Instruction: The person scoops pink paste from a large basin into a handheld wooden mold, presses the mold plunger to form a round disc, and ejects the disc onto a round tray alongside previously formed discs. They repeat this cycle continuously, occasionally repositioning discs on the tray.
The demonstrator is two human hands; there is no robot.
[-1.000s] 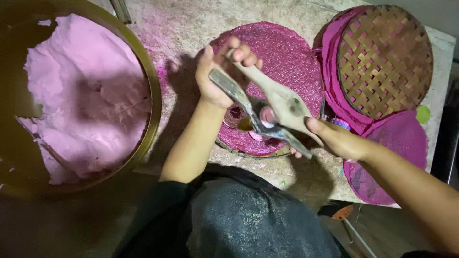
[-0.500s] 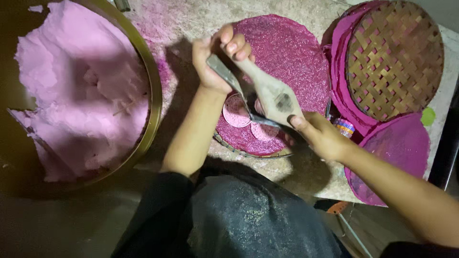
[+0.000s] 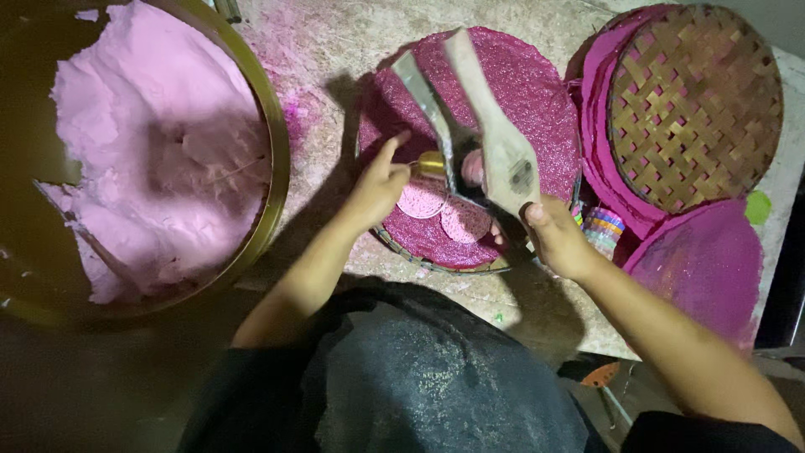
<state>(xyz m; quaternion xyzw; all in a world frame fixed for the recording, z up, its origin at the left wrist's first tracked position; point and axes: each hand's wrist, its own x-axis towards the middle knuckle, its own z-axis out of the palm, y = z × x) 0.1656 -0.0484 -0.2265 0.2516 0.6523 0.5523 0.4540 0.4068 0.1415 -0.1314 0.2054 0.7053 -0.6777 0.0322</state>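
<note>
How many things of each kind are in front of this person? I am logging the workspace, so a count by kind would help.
Large basin of pink dough: 1
Hinged metal press: 1
Flat pink dough discs: 2
Round pink-covered trays: 2
Woven bamboo tray: 1
Hands, left hand and right hand: 2
Total: 9
</note>
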